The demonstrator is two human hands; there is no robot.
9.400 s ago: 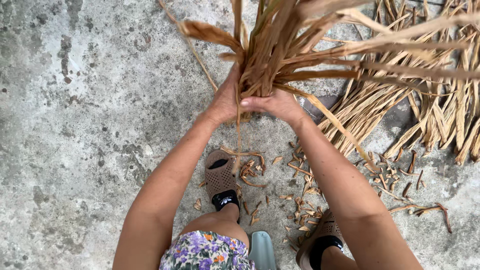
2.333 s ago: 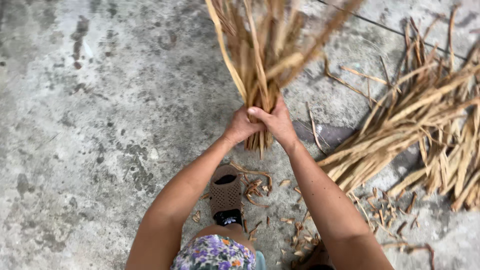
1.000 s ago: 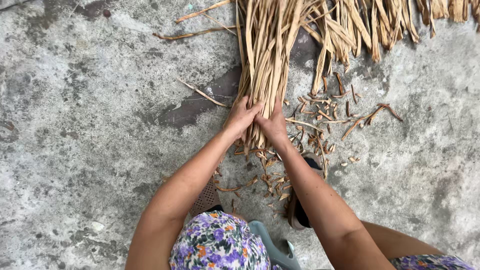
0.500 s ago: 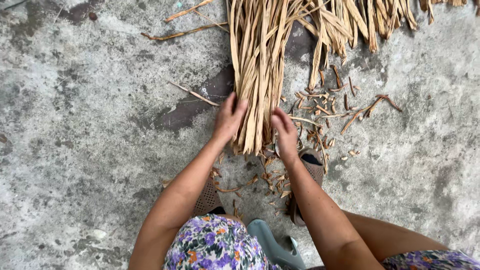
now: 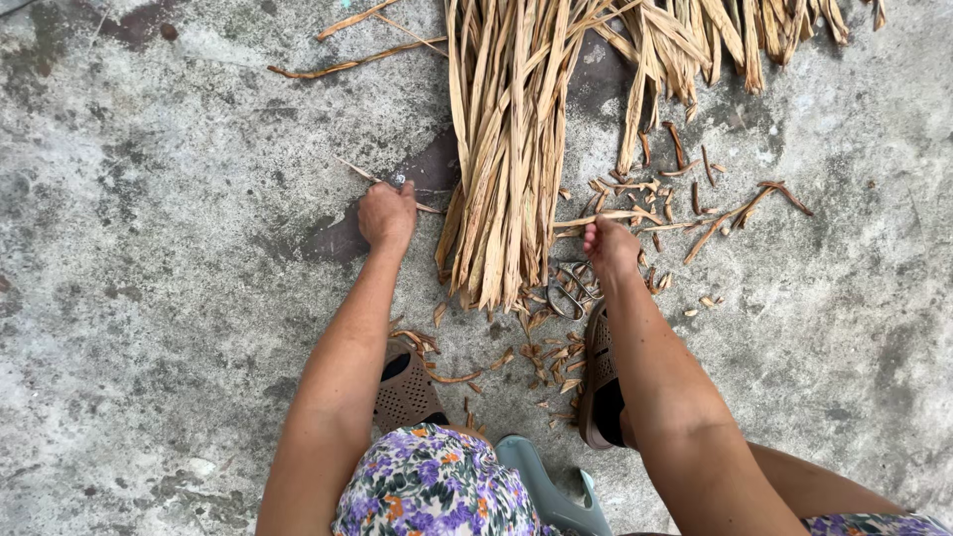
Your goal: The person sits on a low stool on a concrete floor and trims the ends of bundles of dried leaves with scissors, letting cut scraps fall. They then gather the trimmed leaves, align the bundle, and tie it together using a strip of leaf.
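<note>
A bundle of dried tan leaf strips [image 5: 506, 149] lies flat on the concrete floor [image 5: 149, 298], its cut ends towards me. My left hand [image 5: 387, 213] is just left of the bundle, fingers curled onto a thin loose strip [image 5: 357, 171] on the ground. My right hand [image 5: 608, 243] is to the right of the bundle's lower end and pinches another loose strip [image 5: 620, 215] that lies crosswise. Neither hand touches the bundle.
More dried strips [image 5: 695, 40] are spread at the top right. Short broken pieces [image 5: 556, 352] litter the ground near my sandals [image 5: 407, 392]. A metal scissor-like tool [image 5: 568, 288] lies below the bundle. A grey-green stool edge [image 5: 546, 486] shows between my legs.
The bundle, held upright earlier, now lies on the ground. Both hands have left its lower end and moved apart, the left hand out to the left, the right hand to the right.
</note>
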